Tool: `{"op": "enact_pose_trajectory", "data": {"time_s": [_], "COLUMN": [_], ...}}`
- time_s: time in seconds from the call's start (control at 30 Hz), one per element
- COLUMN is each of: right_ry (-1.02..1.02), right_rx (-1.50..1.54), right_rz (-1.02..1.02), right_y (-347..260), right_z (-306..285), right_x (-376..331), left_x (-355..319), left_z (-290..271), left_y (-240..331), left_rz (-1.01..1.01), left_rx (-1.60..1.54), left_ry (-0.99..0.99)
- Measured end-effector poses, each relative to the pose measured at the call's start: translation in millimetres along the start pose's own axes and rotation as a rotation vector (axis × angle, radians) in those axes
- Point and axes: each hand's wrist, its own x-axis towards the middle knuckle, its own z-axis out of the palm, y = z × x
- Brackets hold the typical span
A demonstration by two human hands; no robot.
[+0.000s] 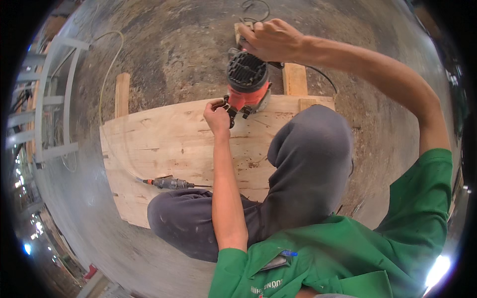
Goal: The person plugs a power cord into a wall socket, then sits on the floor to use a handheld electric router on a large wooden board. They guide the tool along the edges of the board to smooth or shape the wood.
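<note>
A red and black power tool point(248, 82) with a round, vented black cap stands at the far edge of a pale wooden panel point(164, 144). My right hand point(273, 40) reaches over to its far side, fingers curled round a part that the hand mostly hides. At the tool's near left, my left hand point(217, 117) is closed on a small black fitting. Closer to me, a slim grey air tool point(170, 183) with a long thin bit lies on the panel beside my bent left leg.
Wood blocks point(295, 79) and a strip point(122, 94) stick out past the panel's far edge. A pale hose point(103, 89) curves along the left to the air tool. A dark cord point(323, 74) runs right. A grey metal frame point(64, 99) stands at left. My knees rest over the panel.
</note>
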Motion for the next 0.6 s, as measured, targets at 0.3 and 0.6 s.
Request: {"op": "enact_pose_trajectory", "data": {"time_s": [0.3, 0.6], "right_ry": [0.315, -0.137], "right_rx": [0.066, 0.106], "right_rz": [-0.408, 0.314], "right_y": [15.4, -13.0], "right_z": [-13.5, -9.0], "right_x": [6.8, 19.5], "left_x": [-8.8, -8.9], "left_z": [-4.4, 2.3], "left_y": [18.2, 16.9], "left_rz": [-0.091, -0.111], "left_rx": [-0.061, -0.039], "left_ry": [-0.001, -0.001]}}
